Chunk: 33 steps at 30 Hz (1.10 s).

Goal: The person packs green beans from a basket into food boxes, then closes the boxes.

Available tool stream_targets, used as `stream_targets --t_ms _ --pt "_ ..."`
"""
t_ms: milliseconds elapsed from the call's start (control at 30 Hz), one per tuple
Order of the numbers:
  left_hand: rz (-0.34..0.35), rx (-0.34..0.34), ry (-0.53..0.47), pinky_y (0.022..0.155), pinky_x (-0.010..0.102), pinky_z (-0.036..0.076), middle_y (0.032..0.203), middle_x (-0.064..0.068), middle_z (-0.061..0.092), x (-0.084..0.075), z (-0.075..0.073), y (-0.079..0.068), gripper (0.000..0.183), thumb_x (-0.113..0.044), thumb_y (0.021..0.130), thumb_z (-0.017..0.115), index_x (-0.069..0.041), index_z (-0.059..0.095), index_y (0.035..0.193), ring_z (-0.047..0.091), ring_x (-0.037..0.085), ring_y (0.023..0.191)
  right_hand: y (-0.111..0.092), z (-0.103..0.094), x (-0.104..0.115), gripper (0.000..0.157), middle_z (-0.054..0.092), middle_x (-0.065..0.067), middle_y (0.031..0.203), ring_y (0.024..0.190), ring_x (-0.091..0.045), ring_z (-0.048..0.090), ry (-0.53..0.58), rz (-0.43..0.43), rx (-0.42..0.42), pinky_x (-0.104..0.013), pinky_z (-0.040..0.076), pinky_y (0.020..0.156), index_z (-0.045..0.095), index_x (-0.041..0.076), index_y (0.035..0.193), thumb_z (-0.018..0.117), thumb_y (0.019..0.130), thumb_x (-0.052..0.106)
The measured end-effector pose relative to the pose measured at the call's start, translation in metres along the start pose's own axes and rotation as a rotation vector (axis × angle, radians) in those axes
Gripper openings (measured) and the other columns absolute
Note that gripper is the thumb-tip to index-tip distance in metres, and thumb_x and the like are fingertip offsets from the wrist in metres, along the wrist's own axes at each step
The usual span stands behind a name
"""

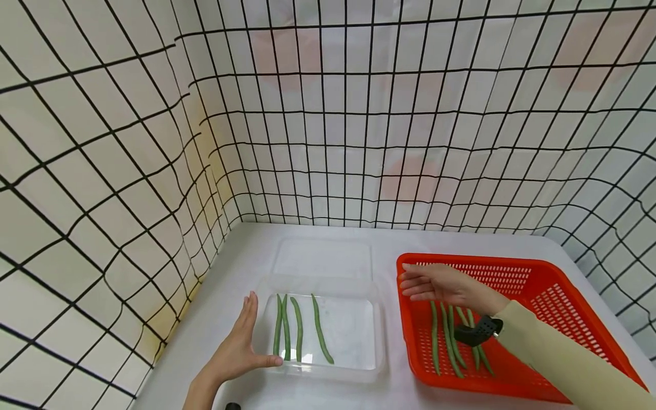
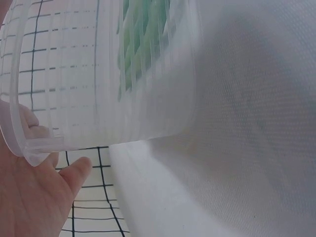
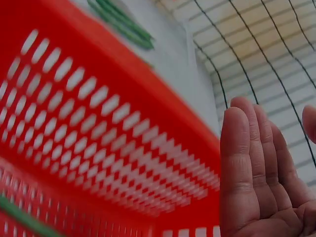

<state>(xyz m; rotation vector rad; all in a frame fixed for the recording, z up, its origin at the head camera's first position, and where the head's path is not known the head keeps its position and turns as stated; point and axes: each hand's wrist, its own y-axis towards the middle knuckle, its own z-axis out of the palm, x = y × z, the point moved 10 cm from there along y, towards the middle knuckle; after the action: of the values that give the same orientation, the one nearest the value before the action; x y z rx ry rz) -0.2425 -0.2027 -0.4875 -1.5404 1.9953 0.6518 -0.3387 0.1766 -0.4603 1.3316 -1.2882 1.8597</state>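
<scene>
A clear plastic container sits on the white table, with several green beans lying lengthwise in it. My left hand is at its near left corner, thumb against the front rim and straight fingers along the left side; the left wrist view shows the hand beside the container's wall. Over the left part of a red perforated basket hovers my right hand, fingers straight and holding nothing. Beneath it, more green beans lie in the basket. Those straight fingers also appear in the right wrist view.
Behind the container lies a clear flat lid-like panel. Black netting over white cloth surrounds the table at the back and sides. A small dark object shows at the bottom edge. A black watch is on the right wrist.
</scene>
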Motion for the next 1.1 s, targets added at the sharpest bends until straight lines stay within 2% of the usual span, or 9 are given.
stream_targets --t_ms 133,300,400,600,800,900,1100 --pt "-0.007 0.005 0.001 0.101 0.066 0.020 0.156 0.013 -0.011 0.000 0.000 0.000 0.139 -0.057 0.058 0.083 -0.018 -0.013 0.151 -0.004 0.035 0.141 -0.012 -0.039 -0.011 0.055 0.067 -0.016 0.098 0.089 -0.029 0.067 -0.045 0.009 -0.084 -0.041 0.051 0.082 0.053 -0.013 0.119 0.059 0.094 0.035" --pt "0.002 0.003 0.000 0.102 0.065 0.020 0.156 0.013 -0.011 -0.002 0.000 0.000 0.139 -0.056 0.059 0.084 -0.017 -0.012 0.151 -0.005 0.035 0.141 -0.024 -0.081 -0.037 0.063 0.067 -0.016 0.099 0.090 -0.031 0.067 -0.126 0.058 -0.165 -0.042 0.052 0.082 0.049 -0.015 0.124 0.060 0.093 0.039" --pt "0.001 0.004 0.000 0.102 0.065 0.020 0.156 0.011 -0.012 -0.002 0.000 0.000 0.139 -0.055 0.059 0.084 -0.018 -0.013 0.151 -0.005 0.034 0.141 -0.033 -0.103 -0.056 0.059 0.068 -0.016 0.098 0.088 -0.028 0.067 -0.134 0.105 -0.191 -0.040 0.053 0.080 0.053 -0.013 0.122 0.060 0.093 0.038" --pt "-0.010 0.008 0.008 0.101 0.066 0.021 0.156 0.013 -0.011 -0.002 -0.001 0.000 0.139 -0.057 0.058 0.084 -0.018 -0.013 0.151 -0.004 0.036 0.141 -0.048 -0.139 -0.090 0.043 0.069 -0.012 0.087 0.077 -0.023 0.068 -0.140 0.203 -0.262 -0.035 0.055 0.073 0.067 -0.005 0.105 0.060 0.094 0.036" --pt "-0.001 0.003 0.004 0.101 0.066 0.020 0.156 0.011 -0.012 -0.002 -0.001 0.001 0.139 -0.054 0.059 0.085 -0.017 -0.012 0.151 -0.005 0.035 0.141 -0.056 -0.160 -0.113 0.037 0.067 -0.009 0.076 0.066 -0.017 0.068 -0.192 0.289 -0.313 -0.030 0.055 0.066 0.069 -0.001 0.092 0.061 0.093 0.035" --pt "0.004 0.002 0.001 0.102 0.065 0.019 0.156 0.010 -0.012 -0.001 -0.001 0.002 0.139 -0.053 0.059 0.085 -0.016 -0.012 0.152 -0.005 0.034 0.141 -0.058 -0.166 -0.121 0.034 0.067 -0.008 0.073 0.064 -0.016 0.068 -0.184 0.318 -0.321 -0.029 0.055 0.064 0.069 0.001 0.088 0.062 0.093 0.033" --pt "0.008 0.000 0.000 0.101 0.066 0.019 0.156 0.010 -0.013 -0.001 0.000 0.001 0.139 -0.053 0.059 0.085 -0.018 -0.013 0.151 -0.005 0.035 0.141 -0.062 -0.166 -0.127 0.032 0.065 -0.006 0.068 0.059 -0.014 0.066 -0.243 0.336 -0.333 -0.028 0.055 0.061 0.069 0.001 0.082 0.064 0.092 0.031"
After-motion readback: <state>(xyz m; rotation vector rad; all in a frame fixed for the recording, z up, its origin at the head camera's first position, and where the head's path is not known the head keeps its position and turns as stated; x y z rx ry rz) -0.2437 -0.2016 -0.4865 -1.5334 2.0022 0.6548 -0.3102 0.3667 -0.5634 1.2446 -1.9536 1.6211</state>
